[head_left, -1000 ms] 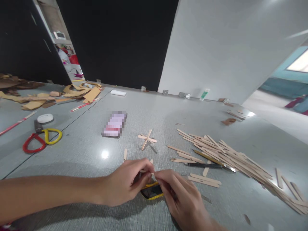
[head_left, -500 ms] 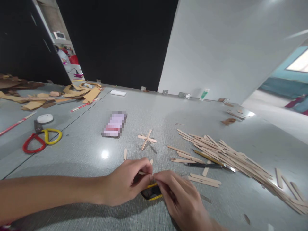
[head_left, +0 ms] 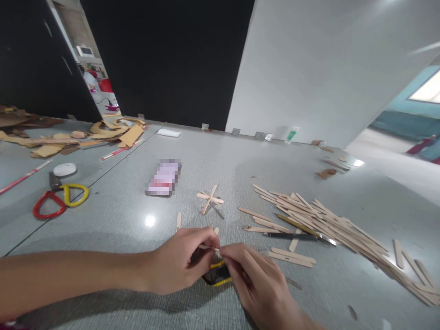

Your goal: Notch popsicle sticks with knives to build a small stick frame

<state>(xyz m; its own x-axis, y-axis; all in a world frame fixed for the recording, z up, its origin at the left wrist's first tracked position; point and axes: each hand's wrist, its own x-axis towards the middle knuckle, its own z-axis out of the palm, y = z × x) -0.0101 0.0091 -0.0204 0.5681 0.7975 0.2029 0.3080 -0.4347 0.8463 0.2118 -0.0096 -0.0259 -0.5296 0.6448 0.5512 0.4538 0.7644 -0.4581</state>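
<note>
My left hand point(head_left: 187, 259) is closed in a pinch on a craft stick point(head_left: 206, 247), most of it hidden by the fingers. Fingertips of my right hand point(head_left: 259, 279) meet it at the stick's other end, also pinched. Beneath both hands lies a black and yellow object point(head_left: 218, 276), partly covered, whose kind I cannot make out. Just beyond them, a star of crossed craft sticks point(head_left: 210, 199) rests on the grey table point(head_left: 220, 160). Single sticks poke out past my left hand.
A long pile of craft sticks point(head_left: 323, 224) spreads to the right, with a black pen-like tool point(head_left: 292, 236) and a pencil point(head_left: 292, 222) on it. To the left are a phone point(head_left: 164, 178), scissors point(head_left: 74, 195), a white mouse-shaped object point(head_left: 64, 169) and cardboard scraps point(head_left: 62, 140).
My left thumb has shifted slightly, and a little more of the stick shows between the fingers. Both hands otherwise stay in place.
</note>
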